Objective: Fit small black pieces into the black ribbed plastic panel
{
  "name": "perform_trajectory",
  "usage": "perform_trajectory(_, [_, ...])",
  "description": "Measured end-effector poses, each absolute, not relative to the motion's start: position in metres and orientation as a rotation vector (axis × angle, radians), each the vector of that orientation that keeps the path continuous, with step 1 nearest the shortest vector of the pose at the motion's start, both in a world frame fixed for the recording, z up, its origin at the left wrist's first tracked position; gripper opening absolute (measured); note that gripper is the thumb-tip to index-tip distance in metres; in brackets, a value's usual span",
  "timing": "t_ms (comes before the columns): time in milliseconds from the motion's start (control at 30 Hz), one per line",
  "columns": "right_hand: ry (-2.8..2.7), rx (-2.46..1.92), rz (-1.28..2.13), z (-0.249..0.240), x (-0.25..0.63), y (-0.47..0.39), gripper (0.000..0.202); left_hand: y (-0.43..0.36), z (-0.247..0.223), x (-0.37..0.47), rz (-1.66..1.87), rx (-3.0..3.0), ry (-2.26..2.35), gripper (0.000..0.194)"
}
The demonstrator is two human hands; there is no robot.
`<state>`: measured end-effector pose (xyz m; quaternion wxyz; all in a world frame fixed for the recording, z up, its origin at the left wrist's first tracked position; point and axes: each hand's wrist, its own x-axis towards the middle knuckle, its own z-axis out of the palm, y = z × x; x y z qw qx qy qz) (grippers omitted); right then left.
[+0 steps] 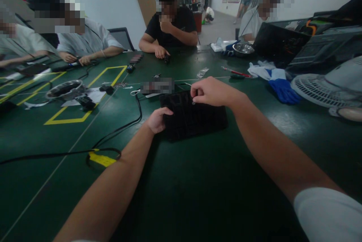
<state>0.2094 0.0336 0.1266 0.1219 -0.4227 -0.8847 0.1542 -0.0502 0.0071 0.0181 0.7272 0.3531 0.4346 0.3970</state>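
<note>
A dark, glossy, flat rectangular panel (195, 121) lies in front of me on the green table, tilted a little. My left hand (158, 120) grips its left edge, with the thumb on top and the other fingers mostly hidden. Above the panel's upper middle, my right hand (210, 90) is closed in a pinch with the fingertips pointing down. A tiny pale spot shows beneath those fingertips, too small to identify. Just beyond the panel sits a small blurred-out box (157, 86) with a white loop at its left end.
Black cable (113, 133) with a yellow tag (102, 158) runs across the left. A metal ring-shaped part (65, 89) lies on paper farther left. On the right are blue-and-white gloves (284, 85), a fan (325, 83) and a red-handled tool (240, 73). Several people sit around the table.
</note>
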Motion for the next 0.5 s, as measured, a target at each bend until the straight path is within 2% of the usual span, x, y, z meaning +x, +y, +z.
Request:
perform_trajectory(267, [-2.570, -1.229, 0.501, 0.1271, 0.2111, 0.0340, 0.011, 0.0068, 0.0166, -0.0520, 0.885, 0.763, 0.970, 0.044])
perform_trajectory(500, [-2.590, -1.237, 0.493, 0.1285, 0.2111, 0.0338, 0.009, 0.0085, 0.0155, -0.0520, 0.869, 0.779, 0.952, 0.056])
